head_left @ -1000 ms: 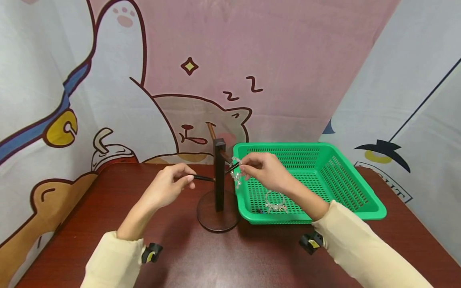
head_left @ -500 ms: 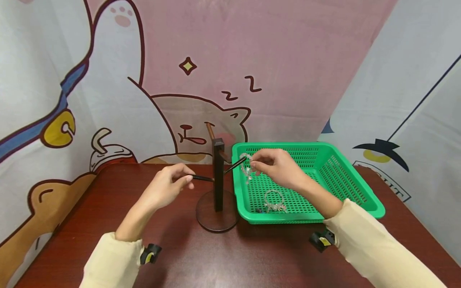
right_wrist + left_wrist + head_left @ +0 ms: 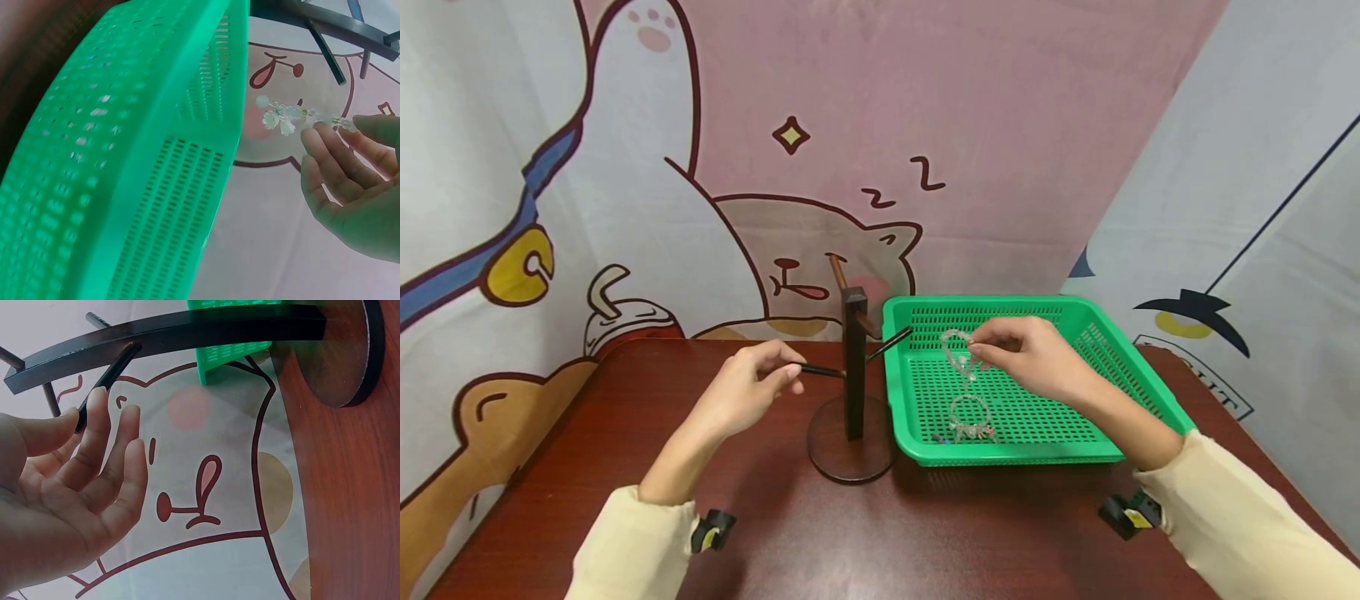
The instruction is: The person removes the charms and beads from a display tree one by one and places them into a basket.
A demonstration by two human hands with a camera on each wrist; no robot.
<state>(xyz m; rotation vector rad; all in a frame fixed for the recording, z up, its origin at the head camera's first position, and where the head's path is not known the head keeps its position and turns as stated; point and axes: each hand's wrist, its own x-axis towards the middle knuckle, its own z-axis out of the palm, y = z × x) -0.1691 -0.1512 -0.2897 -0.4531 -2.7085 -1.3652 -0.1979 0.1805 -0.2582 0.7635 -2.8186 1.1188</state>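
My left hand pinches the end of a black peg on the left side of a dark wooden stand with a round base. In the left wrist view the thumb and index finger of that hand hold the peg. Over the green basket, my right hand pinches a clear beaded bracelet, which hangs down as a loop. Pale flower-like charms show on the bracelet in the right wrist view. The stand's lower right peg carries nothing.
Inside the basket lie another clear beaded bracelet and a small dark item. The basket stands right beside the stand on a reddish-brown table. A printed cloth hangs behind the table.
My right hand has moved right with the bracelet, from around the tip of the lower right peg to clear of it over the basket. The left hand has kept its hold on the peg.
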